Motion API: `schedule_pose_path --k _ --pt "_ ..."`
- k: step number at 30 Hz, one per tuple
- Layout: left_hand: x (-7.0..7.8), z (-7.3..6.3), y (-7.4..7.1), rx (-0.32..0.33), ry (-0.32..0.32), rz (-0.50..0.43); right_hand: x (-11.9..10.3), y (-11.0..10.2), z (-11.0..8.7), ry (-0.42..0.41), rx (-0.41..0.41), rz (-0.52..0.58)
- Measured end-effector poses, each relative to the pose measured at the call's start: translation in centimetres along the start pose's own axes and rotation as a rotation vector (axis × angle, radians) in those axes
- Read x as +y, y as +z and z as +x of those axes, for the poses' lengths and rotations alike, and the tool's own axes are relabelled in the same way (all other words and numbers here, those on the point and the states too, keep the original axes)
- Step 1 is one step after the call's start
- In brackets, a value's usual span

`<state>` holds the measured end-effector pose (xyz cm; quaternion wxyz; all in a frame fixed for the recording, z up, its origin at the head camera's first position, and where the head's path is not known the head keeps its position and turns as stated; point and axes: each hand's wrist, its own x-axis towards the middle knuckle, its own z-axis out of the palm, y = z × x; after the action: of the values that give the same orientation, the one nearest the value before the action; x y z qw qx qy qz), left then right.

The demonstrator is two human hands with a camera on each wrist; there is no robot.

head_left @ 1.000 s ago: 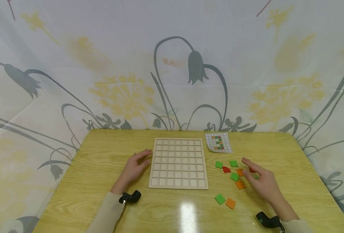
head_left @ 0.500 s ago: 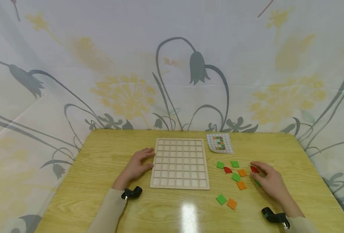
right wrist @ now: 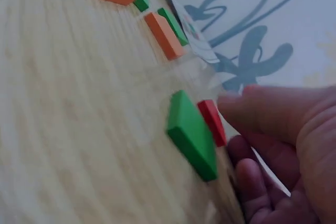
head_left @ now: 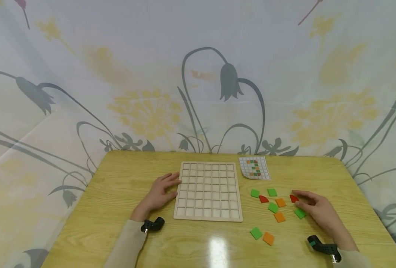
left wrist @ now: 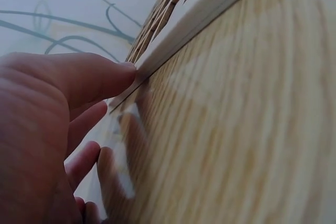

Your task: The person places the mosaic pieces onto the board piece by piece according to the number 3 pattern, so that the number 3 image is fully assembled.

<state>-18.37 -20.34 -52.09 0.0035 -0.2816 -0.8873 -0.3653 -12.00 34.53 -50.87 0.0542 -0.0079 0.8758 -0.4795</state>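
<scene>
A pale wooden grid board (head_left: 208,219) lies on the table, its cells bare. At its left edge is my left hand (head_left: 161,192), fingers extended over the rim. In the left wrist view the thumb (left wrist: 113,77) touches the board's side. My right hand (head_left: 319,210) is at the right of the loose tiles, thumb and forefinger on either side of a red quarter-circle tile (head_left: 294,198). The right wrist view shows the thumb tip right at this red tile (right wrist: 211,123), which sits on the table. Close below the thumb lies a green square tile (head_left: 300,213).
Between board and right hand lie several green and orange squares, among them an orange tile (head_left: 280,217), plus another red quarter-circle (head_left: 263,199). A printed pattern card (head_left: 254,167) with a curled corner lies behind them. A floral curtain (head_left: 198,74) hangs behind the table.
My right hand has drawn back rightward from the orange tiles to the red quarter-circle, uncovering it and the green square. The left hand has stayed by the board, its thumb coming to the edge.
</scene>
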Motion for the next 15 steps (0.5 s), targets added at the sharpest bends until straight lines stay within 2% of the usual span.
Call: schedule_pose_path --k 10,15 --pt "-0.1 -0.1 0.2 -0.004 -0.039 -0.024 -0.3 0.8 -0.2 -0.029 0.065 -0.029" --pt "-0.1 0.0 0.2 0.003 -0.042 -0.028 -0.4 1.2 0.0 -0.019 0.099 -0.093"
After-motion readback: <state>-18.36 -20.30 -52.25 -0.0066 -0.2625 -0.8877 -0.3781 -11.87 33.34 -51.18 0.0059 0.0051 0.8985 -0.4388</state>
